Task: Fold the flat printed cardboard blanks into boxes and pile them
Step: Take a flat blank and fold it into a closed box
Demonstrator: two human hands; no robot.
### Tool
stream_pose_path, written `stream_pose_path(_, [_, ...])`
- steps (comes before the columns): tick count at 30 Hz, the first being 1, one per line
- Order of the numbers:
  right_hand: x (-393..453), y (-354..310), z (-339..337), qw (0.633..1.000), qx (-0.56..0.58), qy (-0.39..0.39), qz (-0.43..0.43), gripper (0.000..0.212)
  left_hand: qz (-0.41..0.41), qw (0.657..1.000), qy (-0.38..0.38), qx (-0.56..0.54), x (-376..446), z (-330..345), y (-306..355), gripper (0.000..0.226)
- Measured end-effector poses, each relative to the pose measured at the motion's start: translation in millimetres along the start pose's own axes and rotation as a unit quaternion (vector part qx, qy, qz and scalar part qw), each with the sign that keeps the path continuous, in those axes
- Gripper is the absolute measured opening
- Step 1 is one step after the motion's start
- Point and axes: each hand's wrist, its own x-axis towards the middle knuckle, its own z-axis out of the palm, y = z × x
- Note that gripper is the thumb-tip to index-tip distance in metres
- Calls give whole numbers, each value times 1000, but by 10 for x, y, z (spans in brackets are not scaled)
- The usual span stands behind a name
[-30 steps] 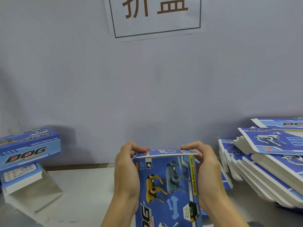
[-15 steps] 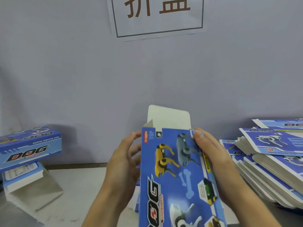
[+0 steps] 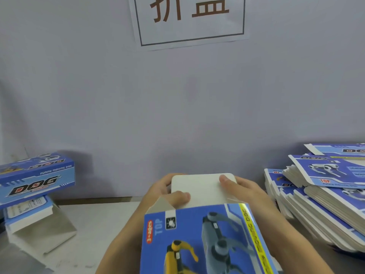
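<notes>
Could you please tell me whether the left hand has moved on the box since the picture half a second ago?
Yes. The left hand has risen toward the wall sign, and now grips the white flap.

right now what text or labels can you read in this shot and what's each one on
"折盖" on the wall sign
"TOP" and "3+ages" on the held box, both hands gripping its white flap
Yellow side strip of the held box: too blurred
"FUNNY MOVING DOG" and "DOG" on the folded box at left
"TOP" on the flat blanks at right; smaller print unreadable

Blue dog-printed box (image 3: 201, 240) mid-frame, white end flap (image 3: 203, 189) open; flat blanks (image 3: 324, 196) stacked right; finished boxes (image 3: 36, 177) piled left.
</notes>
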Motion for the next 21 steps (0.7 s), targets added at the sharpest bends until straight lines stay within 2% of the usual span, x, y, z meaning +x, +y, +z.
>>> stream_pose_path(1, [3,19,-26,1000,-1,8,-2,26,2,1000,-14,7,38,26,-15,32])
stream_pose_path(5, [49,26,-46,999,-31,42,11,19,20,999,15,38,55,63,-73,9])
stream_pose_path(11, [53,65,-7,998,-1,66,4,13,42,998,28,48,-39,61,-80,21])
stream_pose_path(19, [13,44,-3,998,40,56,5,12,72,995,29,55,-98,73,-34,14])
stream_pose_path(21, [17,42,-11,997,40,59,-1,18,78,994,34,72,-81,69,-43,14])
